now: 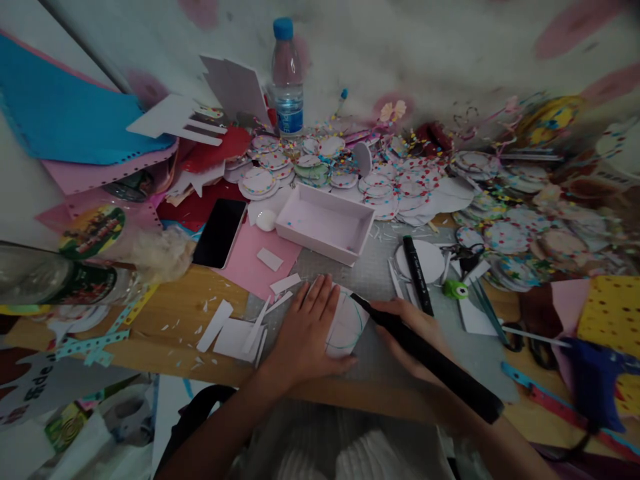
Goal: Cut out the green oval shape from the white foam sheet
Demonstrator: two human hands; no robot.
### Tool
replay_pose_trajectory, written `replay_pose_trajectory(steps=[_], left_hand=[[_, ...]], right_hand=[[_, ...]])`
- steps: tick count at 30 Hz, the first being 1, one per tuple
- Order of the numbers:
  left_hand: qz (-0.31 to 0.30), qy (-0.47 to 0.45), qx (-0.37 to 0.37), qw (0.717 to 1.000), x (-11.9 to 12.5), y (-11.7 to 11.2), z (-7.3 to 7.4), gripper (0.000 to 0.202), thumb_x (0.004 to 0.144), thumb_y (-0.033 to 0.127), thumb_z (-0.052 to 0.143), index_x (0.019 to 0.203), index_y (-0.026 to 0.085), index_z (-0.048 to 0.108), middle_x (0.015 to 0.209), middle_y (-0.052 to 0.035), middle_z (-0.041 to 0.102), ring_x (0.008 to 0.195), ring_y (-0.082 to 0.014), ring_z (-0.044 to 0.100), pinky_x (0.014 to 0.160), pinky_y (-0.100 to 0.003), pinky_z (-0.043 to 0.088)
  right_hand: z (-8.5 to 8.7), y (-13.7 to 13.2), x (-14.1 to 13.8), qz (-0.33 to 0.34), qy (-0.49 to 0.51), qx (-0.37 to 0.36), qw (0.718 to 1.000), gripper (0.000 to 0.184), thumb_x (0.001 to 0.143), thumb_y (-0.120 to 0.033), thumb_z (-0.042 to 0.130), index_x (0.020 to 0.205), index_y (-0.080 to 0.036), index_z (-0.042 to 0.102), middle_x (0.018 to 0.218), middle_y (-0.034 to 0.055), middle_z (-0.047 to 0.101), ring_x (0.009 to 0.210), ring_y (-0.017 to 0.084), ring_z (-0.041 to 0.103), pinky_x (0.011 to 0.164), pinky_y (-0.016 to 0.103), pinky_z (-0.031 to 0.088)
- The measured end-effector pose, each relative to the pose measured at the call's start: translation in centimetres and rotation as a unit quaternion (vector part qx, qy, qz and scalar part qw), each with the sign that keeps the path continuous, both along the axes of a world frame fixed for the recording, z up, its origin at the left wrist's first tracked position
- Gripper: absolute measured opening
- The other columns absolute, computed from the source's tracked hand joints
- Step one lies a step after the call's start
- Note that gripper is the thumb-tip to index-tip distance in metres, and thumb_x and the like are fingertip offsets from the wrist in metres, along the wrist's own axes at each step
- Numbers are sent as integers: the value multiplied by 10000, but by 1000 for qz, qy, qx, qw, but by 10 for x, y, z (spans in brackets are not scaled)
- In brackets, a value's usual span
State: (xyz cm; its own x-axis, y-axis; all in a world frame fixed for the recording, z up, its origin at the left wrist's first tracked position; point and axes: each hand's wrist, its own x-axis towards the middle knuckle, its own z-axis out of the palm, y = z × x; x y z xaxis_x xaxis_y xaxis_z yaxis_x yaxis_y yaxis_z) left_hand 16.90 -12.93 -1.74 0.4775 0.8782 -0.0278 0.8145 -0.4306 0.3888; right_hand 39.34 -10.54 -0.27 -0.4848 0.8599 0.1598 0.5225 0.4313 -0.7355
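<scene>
My left hand (310, 327) lies flat, fingers stretched out, pressing on a white piece of card (345, 333) with curved green lines drawn on it. My right hand (413, 333) is closed round a long black utility knife (425, 353). Its dark tip meets the upper right edge of the card, close to the green line. Under the card is a greyish cutting mat (385, 363). A black marker (417, 273) with a green end rests across a white card disc (435, 260), just beyond my right hand.
A shallow white box (325, 223) stands behind my hands, with a black phone (220, 233) to its left. Paper offcuts (240, 339) lie left. Scissors (485, 300) and a blue glue gun (593, 373) are right. Many decorated discs (390, 187) and a water bottle (289, 80) line the wall.
</scene>
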Motion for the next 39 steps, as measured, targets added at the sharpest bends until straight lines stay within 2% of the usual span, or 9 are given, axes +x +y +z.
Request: replay_pose_trajectory(steps=[10,16,24,31,39], left_hand=[[2,14,-3,1000,1,1,0,1120,638,697,610,1446,13,243,1547,-219,162,1441,-321,88,1163,-497,58],[57,44,11,997,13,-5,-2,1029,723,653,535,1461,17,205,1552,-202,154,1445,-310,69,1159,-509,19],[77,51,14,996,18,-6,-4,1016,710,594,552,1467,20,189,1557,-185,154,1444,-303,87,1160,-497,46],[82,56,12,995,18,-5,-4,1008,714,604,542,1463,20,206,1557,-182,151,1445,-304,80,1156,-503,49],[77,74,22,994,19,-6,-3,993,731,618,507,1463,17,207,1560,-182,137,1447,-296,69,1161,-494,28]], right_hand=[[1,6,1,57,-1,46,997,357,841,-96,500,1170,-234,503,819,31,567,690,182,583,593,302,479],[-1,11,-7,87,2,113,990,378,775,-67,517,1133,-191,527,737,15,511,601,161,494,516,276,378],[-2,11,-6,77,14,135,988,327,781,-65,494,1090,-163,532,670,-3,482,553,145,477,495,270,356],[-4,1,-4,68,15,142,988,378,774,-82,498,1138,-182,517,697,1,509,573,155,505,510,267,388],[-4,-12,-6,36,22,141,989,354,772,-92,522,1119,-160,525,676,1,493,560,159,511,490,260,391]])
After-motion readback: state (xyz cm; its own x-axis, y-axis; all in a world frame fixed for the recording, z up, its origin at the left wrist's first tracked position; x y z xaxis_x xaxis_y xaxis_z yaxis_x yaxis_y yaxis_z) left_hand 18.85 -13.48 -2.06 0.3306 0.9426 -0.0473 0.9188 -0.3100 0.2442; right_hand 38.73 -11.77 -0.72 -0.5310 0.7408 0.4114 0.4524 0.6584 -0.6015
